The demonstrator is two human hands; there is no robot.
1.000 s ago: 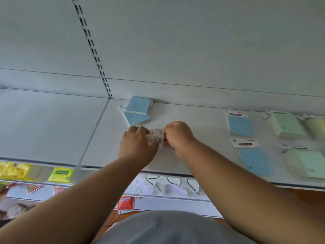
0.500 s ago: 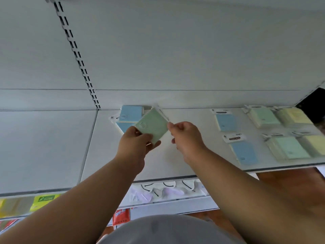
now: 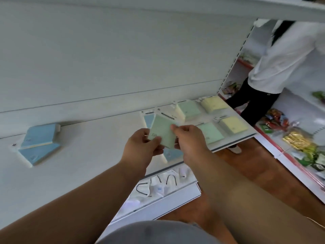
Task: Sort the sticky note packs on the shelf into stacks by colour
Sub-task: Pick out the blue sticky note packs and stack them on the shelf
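A green sticky note pack (image 3: 162, 132) is held above the white shelf (image 3: 91, 155). My left hand (image 3: 140, 147) grips its lower left corner and my right hand (image 3: 189, 140) pinches its right edge. At the shelf's left lie two blue packs (image 3: 39, 144), one overlapping the other. Behind and under my hands two more blue packs (image 3: 148, 120) (image 3: 171, 154) show partly. To the right lie two green stacks (image 3: 189, 109) (image 3: 210, 132) and two yellow stacks (image 3: 213, 103) (image 3: 233, 125).
A person in a white top and black trousers (image 3: 263, 95) stands just past the shelf's right end. A lower shelf (image 3: 158, 191) holds white packaged goods. Another shelf unit (image 3: 299, 147) with colourful packets runs along the right, across a wooden floor.
The view has swung right. The green pack has travelled right with both hands, away from the blue pair, toward the green and yellow stacks. My right hand now pinches its edge.
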